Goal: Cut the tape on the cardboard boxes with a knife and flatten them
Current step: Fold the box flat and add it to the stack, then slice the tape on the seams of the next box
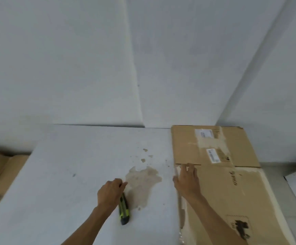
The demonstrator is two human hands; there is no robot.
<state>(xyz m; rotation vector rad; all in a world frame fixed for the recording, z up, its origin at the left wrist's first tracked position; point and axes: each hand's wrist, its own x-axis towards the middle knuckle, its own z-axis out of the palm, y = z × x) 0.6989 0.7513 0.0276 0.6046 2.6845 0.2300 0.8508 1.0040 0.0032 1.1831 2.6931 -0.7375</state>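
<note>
Left hand [111,192] grips knife [124,210] on table [55,183]; right hand [187,181] (nearer) rests relaxed on box [232,183], long axis near-far, right of knife.

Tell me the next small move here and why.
Probably lift the knife and bring it to the cardboard box. The left hand grips the knife on the white table, apart from the box; the right hand rests on the box's left edge, steadying it.
</note>
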